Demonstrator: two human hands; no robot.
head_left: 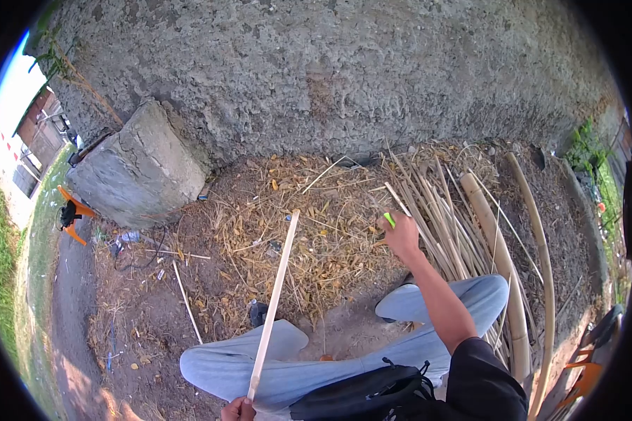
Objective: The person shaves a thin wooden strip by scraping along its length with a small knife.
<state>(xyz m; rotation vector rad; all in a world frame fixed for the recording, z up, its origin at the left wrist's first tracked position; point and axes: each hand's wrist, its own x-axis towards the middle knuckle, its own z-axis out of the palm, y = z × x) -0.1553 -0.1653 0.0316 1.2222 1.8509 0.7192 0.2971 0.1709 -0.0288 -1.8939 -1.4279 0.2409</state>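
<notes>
The upper part of the frame is filled by a rough wall point(400, 84), and below it ground point(151, 295) is seen, littered with dry straw and shavings. A block point(147, 165) is set against the wall at upper left. Across the lower part, two bent legs point(221, 353) are spread. At right, a thin pole point(541, 245) and a thick pole point(489, 235) are laid lengthwise, with a pile of slats point(435, 217) fanned beside the thick one.

The strip point(274, 302) is held just left of centre, its long axis run steeply from bottom to mid-frame and leaned a little to the right; one leg is crossed by it. Its lower end is clasped by the left grip point(238, 410) at the bottom edge. Its upper end is left free, well apart from that grip. To that end, the right grip point(402, 242) is nearer, placed to its right and slightly lower, with a gap between them. The right grip is closed on a green piece point(389, 219), by which the strip is not touched; whether a blade is attached cannot be told.
</notes>
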